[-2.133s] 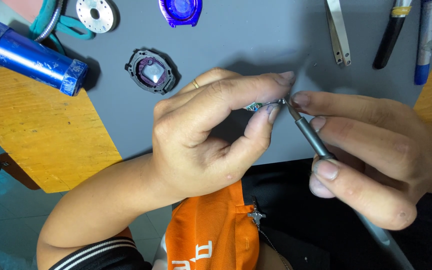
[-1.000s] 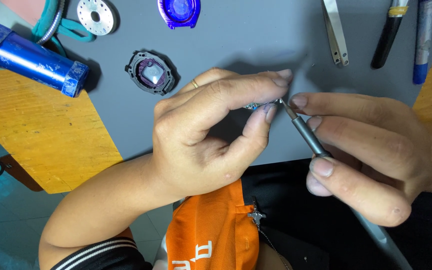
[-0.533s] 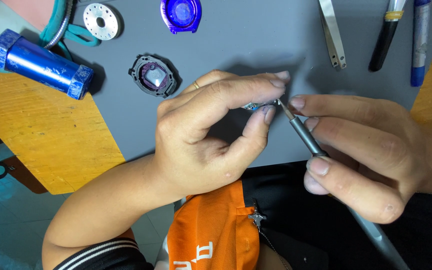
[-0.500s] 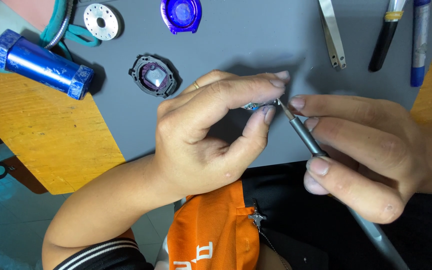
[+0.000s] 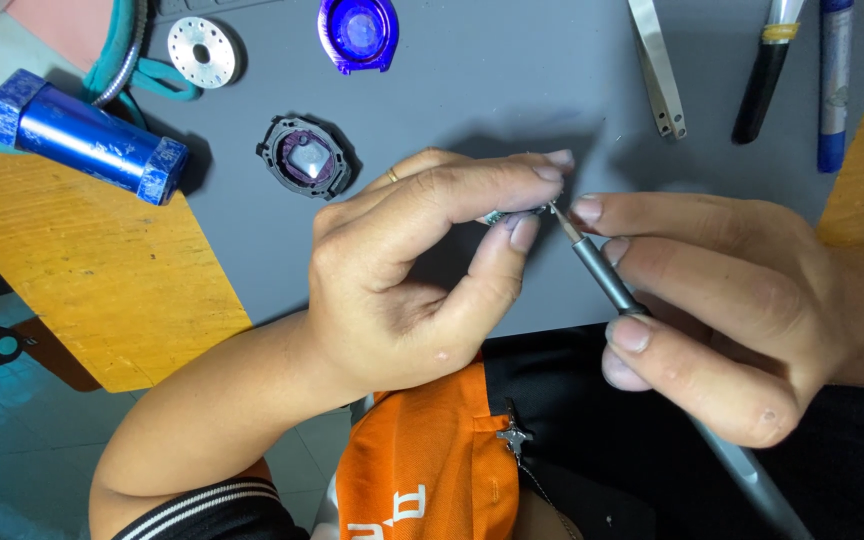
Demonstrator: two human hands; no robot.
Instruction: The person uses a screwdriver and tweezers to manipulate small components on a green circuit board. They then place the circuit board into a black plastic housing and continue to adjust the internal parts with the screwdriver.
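A person's left hand (image 5: 412,290) is pinching a small metal part (image 5: 497,216) between thumb and fingertips above the near edge of a grey surface (image 5: 512,110), the grip clamped tight on the piece. The right hand (image 5: 742,300) is closing its fingers around a slim grey screwdriver (image 5: 602,275), and the tool's tip is touching the right side of the small part. A ring (image 5: 392,175) is showing on one finger of the left hand. Farther back on the surface, a round black frame with a pale square centre (image 5: 305,158) is lying just beyond the left hand, with a blue-purple round piece (image 5: 357,30) and a silver disc with holes (image 5: 202,50) at the far edge. A blue cylinder (image 5: 87,140) is resting at the far left, partly over a yellow wooden board (image 5: 82,280). At the far right, metal tweezers (image 5: 657,65), a black pen-like tool (image 5: 767,70) and a blue pen (image 5: 832,85) are lying side by side, well apart from the hands.
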